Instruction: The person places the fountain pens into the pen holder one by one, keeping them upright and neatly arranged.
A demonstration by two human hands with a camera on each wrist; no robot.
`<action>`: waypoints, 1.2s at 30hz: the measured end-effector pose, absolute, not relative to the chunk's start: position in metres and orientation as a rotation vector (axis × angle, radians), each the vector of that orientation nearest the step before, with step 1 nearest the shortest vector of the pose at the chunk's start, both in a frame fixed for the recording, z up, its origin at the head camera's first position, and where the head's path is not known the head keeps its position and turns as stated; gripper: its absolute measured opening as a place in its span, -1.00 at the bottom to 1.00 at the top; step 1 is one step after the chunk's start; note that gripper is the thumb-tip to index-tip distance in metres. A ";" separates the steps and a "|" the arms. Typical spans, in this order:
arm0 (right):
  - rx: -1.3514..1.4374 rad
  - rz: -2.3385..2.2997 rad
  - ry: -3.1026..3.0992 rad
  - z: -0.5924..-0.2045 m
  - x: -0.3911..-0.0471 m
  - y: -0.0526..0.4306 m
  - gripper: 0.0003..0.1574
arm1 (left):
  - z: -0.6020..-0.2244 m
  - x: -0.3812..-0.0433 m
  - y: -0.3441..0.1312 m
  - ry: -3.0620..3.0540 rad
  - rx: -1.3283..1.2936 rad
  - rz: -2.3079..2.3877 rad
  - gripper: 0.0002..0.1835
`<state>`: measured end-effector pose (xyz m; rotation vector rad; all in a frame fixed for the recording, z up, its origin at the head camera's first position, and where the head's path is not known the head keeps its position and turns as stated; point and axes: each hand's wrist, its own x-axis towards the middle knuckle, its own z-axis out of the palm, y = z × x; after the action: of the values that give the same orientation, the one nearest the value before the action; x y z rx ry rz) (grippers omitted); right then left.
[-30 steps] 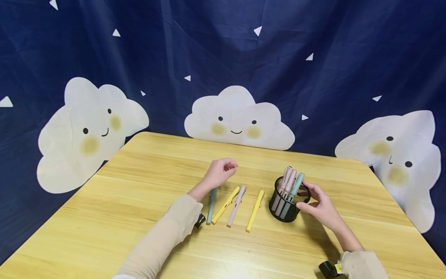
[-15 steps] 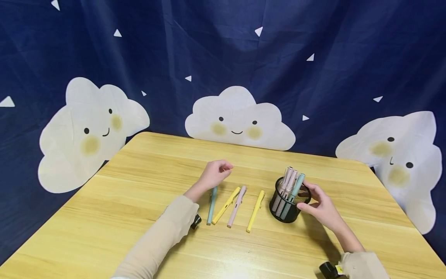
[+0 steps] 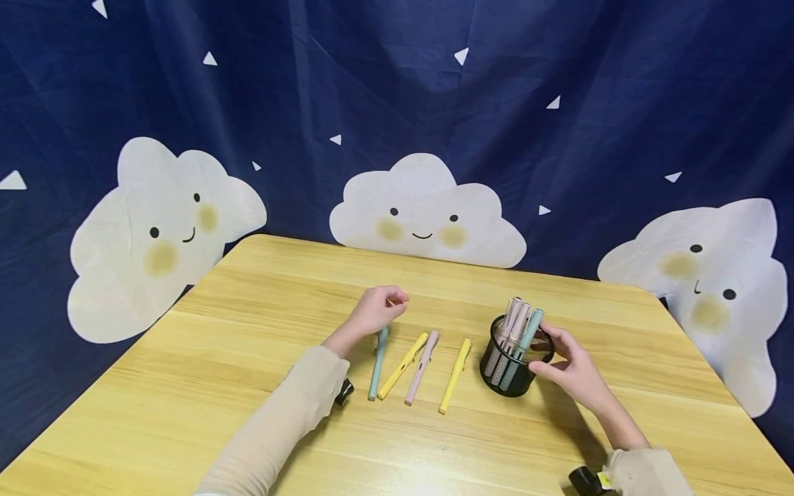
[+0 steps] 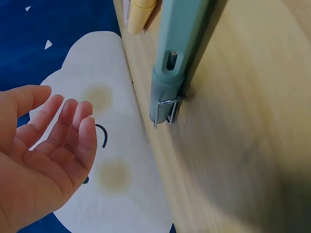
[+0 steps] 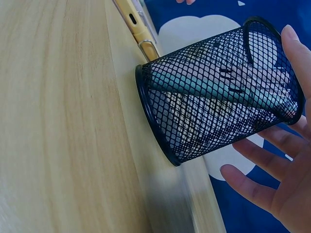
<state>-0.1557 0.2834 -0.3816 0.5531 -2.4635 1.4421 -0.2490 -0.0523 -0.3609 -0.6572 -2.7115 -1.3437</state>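
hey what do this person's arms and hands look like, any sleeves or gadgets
The left sleeve and right sleeve are both plain beige. The left hand and right hand are ungloved. A small black device sits at the left cuff; another black device, beside a yellow patch, at the right.

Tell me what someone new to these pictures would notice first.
Probably the smiling white clouds on the dark blue backdrop, lined up behind the table. Next, the black mesh cup right of centre, with lilac and teal pens standing in it and the person's right grip at its rim. Then four loose pens, two of them yellow, lying left of the cup.
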 end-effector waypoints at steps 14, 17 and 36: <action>0.565 1.486 -2.432 -0.381 -0.153 0.282 -0.22 | -0.359 -0.248 -0.056 -2.850 -0.685 -1.182 -0.81; 0.565 1.481 -2.434 -0.381 -0.154 0.282 -0.22 | -0.358 -0.247 -0.056 -2.889 -0.678 -1.127 -0.80; 0.574 1.474 -2.432 -0.382 -0.154 0.283 -0.26 | -0.361 -0.247 -0.067 -3.170 -0.684 -0.837 -0.59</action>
<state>-0.1540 0.2829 -0.3820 0.5736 -2.4322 1.4741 -0.2471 -0.0666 -0.3608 -0.6843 -3.1697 -0.8369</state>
